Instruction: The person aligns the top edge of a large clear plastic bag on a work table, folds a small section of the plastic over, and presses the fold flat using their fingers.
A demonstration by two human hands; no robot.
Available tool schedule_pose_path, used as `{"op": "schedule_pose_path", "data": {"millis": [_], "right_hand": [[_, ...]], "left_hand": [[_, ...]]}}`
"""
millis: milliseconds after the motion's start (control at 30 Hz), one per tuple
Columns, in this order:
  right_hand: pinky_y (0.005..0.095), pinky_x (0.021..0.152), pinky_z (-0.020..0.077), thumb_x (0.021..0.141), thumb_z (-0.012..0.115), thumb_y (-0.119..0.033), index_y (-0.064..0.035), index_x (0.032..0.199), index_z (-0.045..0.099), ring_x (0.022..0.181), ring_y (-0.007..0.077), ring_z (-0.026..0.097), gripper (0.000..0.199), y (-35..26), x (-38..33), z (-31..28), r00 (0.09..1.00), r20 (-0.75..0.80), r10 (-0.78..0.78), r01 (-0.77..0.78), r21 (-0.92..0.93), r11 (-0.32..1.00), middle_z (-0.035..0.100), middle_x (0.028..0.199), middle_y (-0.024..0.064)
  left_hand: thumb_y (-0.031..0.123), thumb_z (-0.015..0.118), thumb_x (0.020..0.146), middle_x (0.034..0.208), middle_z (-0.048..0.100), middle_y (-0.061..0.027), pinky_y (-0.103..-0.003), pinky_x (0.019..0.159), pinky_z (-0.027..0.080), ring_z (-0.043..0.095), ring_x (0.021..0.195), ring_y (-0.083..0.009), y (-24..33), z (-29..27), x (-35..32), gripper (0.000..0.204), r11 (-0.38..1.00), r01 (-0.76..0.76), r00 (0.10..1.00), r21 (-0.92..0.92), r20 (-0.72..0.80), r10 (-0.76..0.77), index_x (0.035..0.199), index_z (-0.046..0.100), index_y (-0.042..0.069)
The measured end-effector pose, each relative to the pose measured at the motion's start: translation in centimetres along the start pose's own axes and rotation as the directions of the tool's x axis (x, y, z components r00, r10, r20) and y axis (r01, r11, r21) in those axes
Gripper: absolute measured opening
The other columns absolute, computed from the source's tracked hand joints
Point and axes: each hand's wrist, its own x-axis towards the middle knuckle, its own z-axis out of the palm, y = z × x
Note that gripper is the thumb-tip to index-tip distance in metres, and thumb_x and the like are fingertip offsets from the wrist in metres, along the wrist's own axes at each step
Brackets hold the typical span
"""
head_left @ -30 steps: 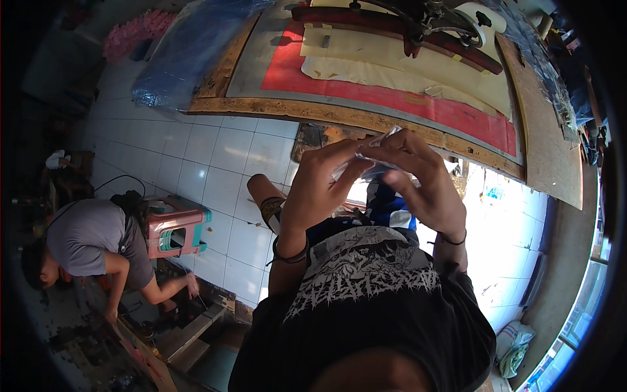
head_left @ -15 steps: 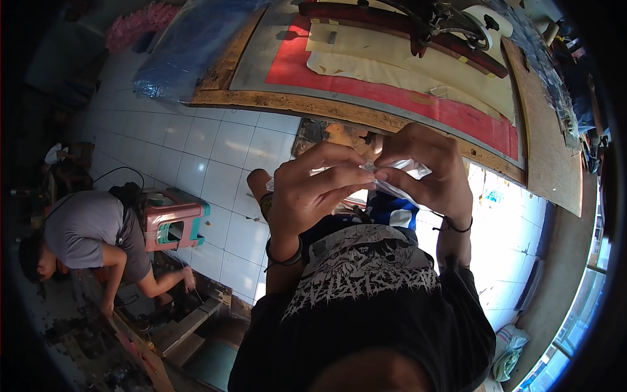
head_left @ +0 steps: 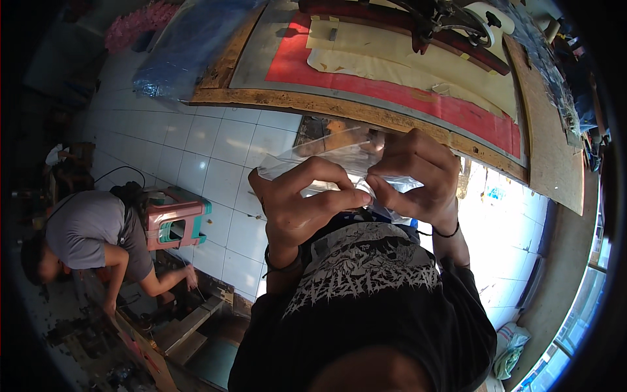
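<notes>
Both hands have dropped lower and closer to the chest. The clear plastic bag (head_left: 339, 160) sits between them, in front of the black shirt (head_left: 372, 287). The left hand (head_left: 307, 206) and right hand (head_left: 415, 176) each pinch its edge tight, likely to pull it open. Above the bag lies the counter (head_left: 366, 114) with red cloth (head_left: 392, 85). Left of the bag, a person (head_left: 91, 228) bends down.

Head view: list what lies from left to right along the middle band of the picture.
Crouching person in a grey shirt → pink and green plastic stool → left hand → right hand, both pinching a clear plastic bag → bright white tiled floor → wooden board edge.
</notes>
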Motion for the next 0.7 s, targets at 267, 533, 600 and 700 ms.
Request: {"op": "schedule_pose_path", "data": {"millis": [267,533,600,700], "right_hand": [[0.0320,0.065,0.0521,0.071,0.078,-0.004,-0.0039,0.082,0.071,0.077,0.0214,0.067,0.013,0.1,-0.2,0.1,0.987,0.094,0.132,-0.151,0.231,0.961,0.068,0.078,0.0072],[0.0323,0.062,0.0484,0.073,0.074,-0.004,-0.0041,0.081,0.071,0.069,0.0213,0.063,0.009,0.5,-0.3,1.0,0.969,0.078,0.235,-0.246,0.214,0.945,0.068,0.077,0.0069],[0.0321,0.063,0.0482,0.073,0.073,-0.005,-0.0043,0.081,0.071,0.069,0.0211,0.063,0.008,0.5,-0.2,0.8,0.972,0.102,0.213,-0.229,0.180,0.957,0.068,0.076,0.0061],[0.0324,0.064,0.0481,0.073,0.073,-0.006,-0.0042,0.079,0.071,0.071,0.0206,0.063,0.007,0.2,-0.5,1.1,0.975,0.085,0.207,-0.219,0.171,0.961,0.068,0.076,0.0055]], "left_hand": [[0.003,0.079,0.063,0.082,0.061,0.0003,-0.026,0.057,0.053,0.064,0.072,-0.0133,0.3,0.1,0.8,0.028,0.984,0.051,0.995,-0.173,0.098,-0.034,0.088,0.073,0.013],[0.003,0.081,0.064,0.080,0.062,-0.0015,-0.025,0.053,0.049,0.063,0.067,-0.0124,-0.2,0.4,0.6,0.025,0.987,0.081,0.995,-0.139,0.074,-0.072,0.085,0.074,0.013],[0.003,0.082,0.065,0.080,0.062,-0.0015,-0.025,0.053,0.049,0.063,0.066,-0.0124,-0.4,0.4,0.3,0.024,0.984,0.092,0.994,-0.155,0.071,-0.082,0.085,0.074,0.013],[0.004,0.080,0.070,0.084,0.062,-0.0013,-0.026,0.056,0.051,0.064,0.073,-0.0129,-0.5,0.1,0.3,0.020,0.976,0.110,0.989,-0.187,0.121,-0.088,0.087,0.073,0.012]]}}
